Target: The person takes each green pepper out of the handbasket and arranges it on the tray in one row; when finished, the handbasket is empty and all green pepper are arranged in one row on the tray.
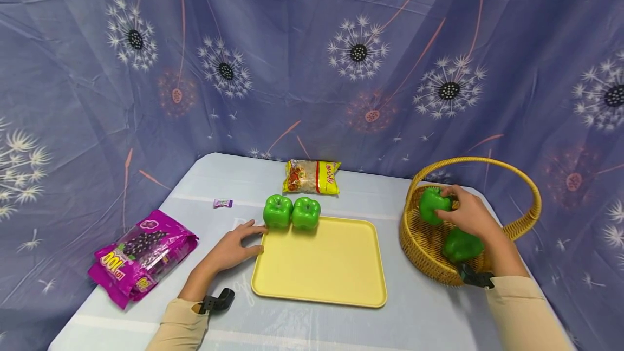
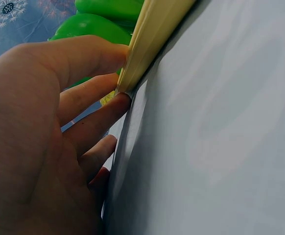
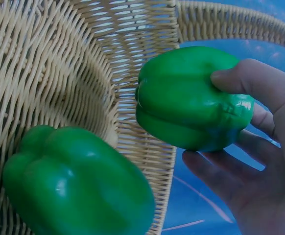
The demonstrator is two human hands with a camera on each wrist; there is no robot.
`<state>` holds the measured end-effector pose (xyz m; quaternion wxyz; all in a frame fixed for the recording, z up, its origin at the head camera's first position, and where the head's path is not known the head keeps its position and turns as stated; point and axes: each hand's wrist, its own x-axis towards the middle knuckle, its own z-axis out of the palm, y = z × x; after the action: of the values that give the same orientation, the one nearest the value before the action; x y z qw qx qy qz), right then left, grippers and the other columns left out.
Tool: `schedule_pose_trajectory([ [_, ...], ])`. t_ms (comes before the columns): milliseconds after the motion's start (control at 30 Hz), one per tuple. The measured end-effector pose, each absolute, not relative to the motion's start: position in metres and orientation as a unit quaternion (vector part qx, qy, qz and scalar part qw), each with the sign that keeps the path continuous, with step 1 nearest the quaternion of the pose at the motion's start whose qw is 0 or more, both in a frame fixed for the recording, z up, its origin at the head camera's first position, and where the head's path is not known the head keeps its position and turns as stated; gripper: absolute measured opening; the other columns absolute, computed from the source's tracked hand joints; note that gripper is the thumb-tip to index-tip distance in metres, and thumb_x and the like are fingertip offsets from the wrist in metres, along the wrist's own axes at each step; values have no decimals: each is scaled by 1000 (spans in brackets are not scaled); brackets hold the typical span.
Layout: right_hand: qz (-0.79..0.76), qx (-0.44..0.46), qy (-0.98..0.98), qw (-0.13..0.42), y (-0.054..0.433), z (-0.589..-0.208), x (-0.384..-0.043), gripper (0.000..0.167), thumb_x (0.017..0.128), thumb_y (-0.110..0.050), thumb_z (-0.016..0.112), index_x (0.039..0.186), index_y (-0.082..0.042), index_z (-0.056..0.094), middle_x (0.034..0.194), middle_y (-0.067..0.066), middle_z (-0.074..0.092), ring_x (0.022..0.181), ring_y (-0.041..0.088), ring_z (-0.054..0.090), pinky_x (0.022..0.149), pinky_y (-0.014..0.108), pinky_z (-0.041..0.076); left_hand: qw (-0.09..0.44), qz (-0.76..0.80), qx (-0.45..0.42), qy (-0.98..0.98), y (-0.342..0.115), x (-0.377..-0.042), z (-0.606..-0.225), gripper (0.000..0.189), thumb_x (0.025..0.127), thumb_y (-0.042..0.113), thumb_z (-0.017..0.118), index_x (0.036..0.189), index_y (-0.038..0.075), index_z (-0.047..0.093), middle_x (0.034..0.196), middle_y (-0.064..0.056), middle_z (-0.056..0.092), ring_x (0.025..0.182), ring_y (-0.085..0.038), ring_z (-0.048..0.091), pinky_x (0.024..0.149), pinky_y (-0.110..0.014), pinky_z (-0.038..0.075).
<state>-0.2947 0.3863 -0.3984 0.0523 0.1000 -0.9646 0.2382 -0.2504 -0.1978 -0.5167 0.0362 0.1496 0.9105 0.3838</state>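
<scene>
In my right hand (image 1: 469,212) I hold a green bell pepper (image 1: 431,206) over the far side of the wicker basket (image 1: 423,258). The right wrist view shows my thumb on its upper side and fingers beneath it. A second bell pepper (image 3: 79,181) lies inside the basket, partly behind my wrist in the head view. My left hand (image 1: 233,249) is at the left edge of the yellow tray (image 1: 322,264), its thumb and fingertips touching the rim. Two more green bell peppers (image 1: 278,212) (image 1: 306,214) stand side by side at the tray's far left corner.
A yellow-and-clear food packet (image 1: 311,176) lies behind the tray. To the left is a purple candy bag (image 1: 143,253) with grapes printed on it, and a small wrapped candy (image 1: 222,203) lies farther back. The basket's tall handle (image 1: 480,161) arches above it. A dandelion-patterned curtain (image 1: 292,58) hangs behind the table.
</scene>
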Motion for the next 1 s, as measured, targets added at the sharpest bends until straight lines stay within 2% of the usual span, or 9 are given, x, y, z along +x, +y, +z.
schedule_pose_trajectory([
  [333,245,126,-959,72,373,-384,-276,57,84,-38,74,122,-3,50,120,23,54,100,41,56,68,43,49,39,382,147,912,-197,-249,-516,44,86,34,70,129,25,62,150,-18,34,136,-44,29,105,-65,23],
  [567,249,133,-956,76,362,-378,-265,52,83,-39,75,119,-10,50,137,21,45,105,38,52,69,45,46,34,378,148,913,-198,-249,-516,45,87,34,70,130,24,62,150,-19,34,135,-45,29,105,-65,22],
  [800,258,141,-951,93,353,-375,-259,49,81,-35,78,115,-13,51,137,17,47,113,38,48,77,51,44,33,378,150,913,-198,-250,-516,45,87,33,70,130,23,62,150,-19,35,135,-45,29,105,-65,22],
  [1000,259,155,-948,104,348,-373,-255,48,80,-32,80,113,-12,52,137,17,47,112,38,49,78,52,45,35,379,149,913,-198,-250,-516,45,87,33,70,130,23,62,150,-19,34,135,-45,29,105,-65,22],
])
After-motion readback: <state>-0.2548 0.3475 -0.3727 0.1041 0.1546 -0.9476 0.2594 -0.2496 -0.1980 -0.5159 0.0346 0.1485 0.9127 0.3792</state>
